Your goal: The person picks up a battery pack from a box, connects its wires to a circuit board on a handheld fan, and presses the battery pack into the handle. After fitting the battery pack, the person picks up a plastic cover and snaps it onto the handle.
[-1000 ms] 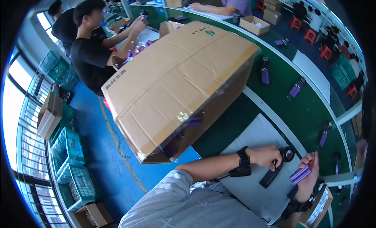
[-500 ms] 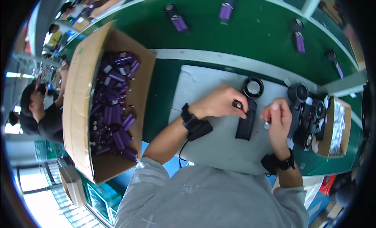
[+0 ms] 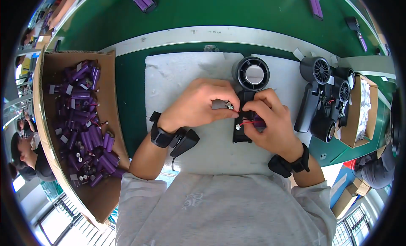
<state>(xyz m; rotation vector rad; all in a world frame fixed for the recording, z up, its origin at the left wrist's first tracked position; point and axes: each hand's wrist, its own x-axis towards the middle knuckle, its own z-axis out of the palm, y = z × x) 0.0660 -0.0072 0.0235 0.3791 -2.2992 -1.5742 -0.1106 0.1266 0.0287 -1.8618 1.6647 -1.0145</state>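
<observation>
A black handheld fan [image 3: 254,74] lies on the white foam mat, its round head away from me and its handle [image 3: 242,136] toward me. My left hand [image 3: 203,103] is closed over the handle's left side, pinching a small metallic part [image 3: 229,105] with a bit of red wire by the fingertips. From the right, my right hand [image 3: 272,121] curls over the handle, its fingertips close to the left ones; what they grip is hidden. Beneath those fingers shows part of a purple battery pack [image 3: 259,121]. A red wire [image 3: 250,122] with a white connector [image 3: 238,127] crosses beside my right thumb.
At left stands a cardboard box [image 3: 111,72] holding several purple battery packs [image 3: 91,138]. Several black fans [image 3: 315,70] are piled at right, beside a small carton [image 3: 373,110] of white pieces. More purple packs [image 3: 144,1] lie on the green bench beyond a pale rail [image 3: 177,34].
My hands have come together over the fan handle, the right one moving in from the side. Purple cells and a red wire now show there. The view has shifted.
</observation>
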